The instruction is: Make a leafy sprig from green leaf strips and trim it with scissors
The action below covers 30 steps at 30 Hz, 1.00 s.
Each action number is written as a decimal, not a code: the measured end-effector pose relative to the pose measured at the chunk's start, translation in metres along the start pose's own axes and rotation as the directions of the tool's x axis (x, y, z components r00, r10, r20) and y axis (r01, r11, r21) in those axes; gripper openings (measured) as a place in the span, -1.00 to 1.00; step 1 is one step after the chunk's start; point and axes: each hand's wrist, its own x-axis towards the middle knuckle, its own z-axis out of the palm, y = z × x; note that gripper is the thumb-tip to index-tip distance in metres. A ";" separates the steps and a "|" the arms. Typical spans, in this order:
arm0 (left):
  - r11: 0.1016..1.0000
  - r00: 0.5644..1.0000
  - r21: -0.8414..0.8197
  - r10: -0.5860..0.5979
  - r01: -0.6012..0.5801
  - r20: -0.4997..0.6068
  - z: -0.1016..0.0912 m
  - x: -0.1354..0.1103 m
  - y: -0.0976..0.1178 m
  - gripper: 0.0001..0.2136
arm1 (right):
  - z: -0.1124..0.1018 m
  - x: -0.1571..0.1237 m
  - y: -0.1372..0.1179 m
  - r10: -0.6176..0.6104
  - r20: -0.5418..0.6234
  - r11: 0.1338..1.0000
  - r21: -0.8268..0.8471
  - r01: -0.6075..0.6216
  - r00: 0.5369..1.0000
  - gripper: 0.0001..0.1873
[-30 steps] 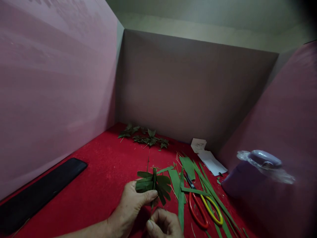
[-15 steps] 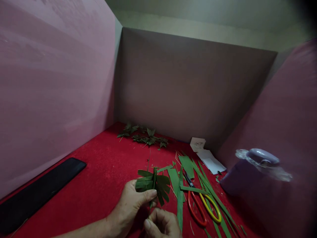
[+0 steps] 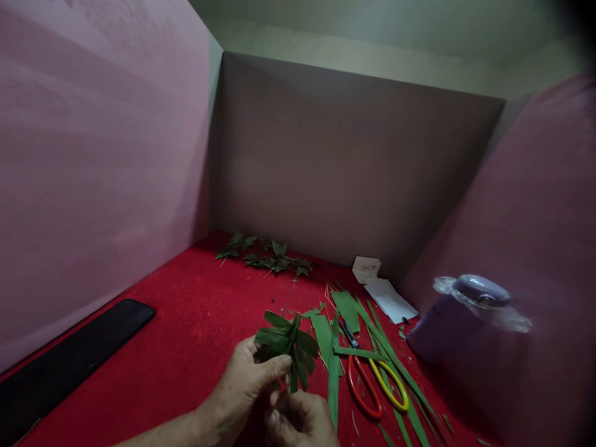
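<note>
My left hand (image 3: pixel 246 380) is closed, thumb on top, around a dark green leaf piece (image 3: pixel 303 355) cut into finger-like lobes that fan out to both sides of a folded middle. Just below its base, my right hand (image 3: pixel 305 422) is closed with thumb and fingers pinched together. What the right fingers grip, perhaps part of the leaf's lower end, is hidden. To the right lie scissors (image 3: pixel 354 343) with one red and one yellow handle, a green strip across them. Long green leaf strips (image 3: pixel 334 379) and cut leaf pieces (image 3: pixel 345 310) surround the scissors.
Several star-shaped leaf pieces (image 3: pixel 279 256) lie at the back of the red cloth (image 3: pixel 195 335). A long black object (image 3: pixel 79 360) runs along the left wall. White papers (image 3: pixel 390 300) and a purple container with clear plastic (image 3: pixel 447 323) are on the right.
The leaf piece has turned slightly in my left hand, its left lobes now more spread. My right hand has shifted a little left, closer under its base. The whole view has moved slightly.
</note>
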 end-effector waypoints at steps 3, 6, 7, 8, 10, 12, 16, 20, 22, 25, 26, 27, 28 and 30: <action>1.000 1.000 -0.001 -0.013 0.013 0.014 0.000 0.001 0.000 -0.79 | -0.011 0.001 -0.016 0.135 0.086 0.991 0.006 -0.136 0.987 -0.48; 1.000 0.999 0.020 -0.002 0.001 0.049 -0.003 0.001 0.000 -0.76 | -0.032 0.006 -0.040 0.245 0.084 0.958 -0.174 -0.228 0.966 -0.58; 0.999 0.998 0.033 -0.006 0.003 0.064 -0.004 0.000 0.001 -0.75 | -0.040 0.008 -0.049 0.229 0.041 0.949 -0.233 -0.214 0.973 -0.61; 0.999 0.997 0.048 -0.019 0.015 0.078 -0.004 0.000 0.001 -0.74 | -0.048 0.009 -0.058 0.179 -0.028 0.949 -0.258 -0.180 0.983 -0.65; 0.996 0.993 0.072 -0.053 0.045 0.109 -0.004 0.000 0.002 -0.72 | -0.060 0.010 -0.076 0.039 -0.159 0.958 -0.276 -0.082 0.986 -0.70; 0.996 0.989 0.069 -0.066 0.058 0.133 -0.003 0.000 0.001 -0.70 | -0.066 0.006 -0.092 -0.073 -0.189 0.963 -0.270 0.020 0.979 -0.75; 0.994 0.979 0.075 -0.087 0.074 0.185 -0.001 -0.001 0.000 -0.69 | -0.064 -0.003 -0.118 -0.058 -0.130 0.967 -0.253 0.023 0.990 -0.74; 0.982 0.975 0.173 -0.110 0.076 0.194 0.002 -0.003 0.005 -0.72 | -0.062 -0.007 -0.127 -0.070 -0.081 0.958 -0.282 0.044 0.994 -0.76; 0.976 0.974 0.204 -0.116 0.075 0.197 0.004 -0.005 0.009 -0.70 | -0.063 -0.007 -0.128 -0.085 -0.082 0.954 -0.293 0.058 0.993 -0.77; 0.960 0.971 0.261 -0.157 0.106 0.183 0.006 -0.007 0.012 -0.69 | -0.065 -0.007 -0.127 -0.109 -0.071 0.950 -0.300 0.083 0.992 -0.80; 0.955 0.964 0.271 -0.176 0.119 0.197 0.005 -0.008 0.012 -0.69 | -0.066 -0.007 -0.126 -0.119 -0.053 0.948 -0.302 0.097 0.992 -0.81; 0.952 0.956 0.276 -0.195 0.130 0.221 0.004 -0.007 0.011 -0.68 | -0.067 -0.008 -0.125 -0.133 -0.030 0.945 -0.305 0.118 0.991 -0.82; 0.950 0.946 0.280 -0.212 0.140 0.247 0.003 -0.007 0.011 -0.68 | -0.068 -0.008 -0.125 -0.151 -0.007 0.940 -0.311 0.141 0.989 -0.84; 0.945 0.927 0.283 -0.246 0.165 0.282 0.001 -0.006 0.010 -0.67 | -0.071 -0.009 -0.123 -0.178 0.031 0.929 -0.326 0.179 0.983 -0.87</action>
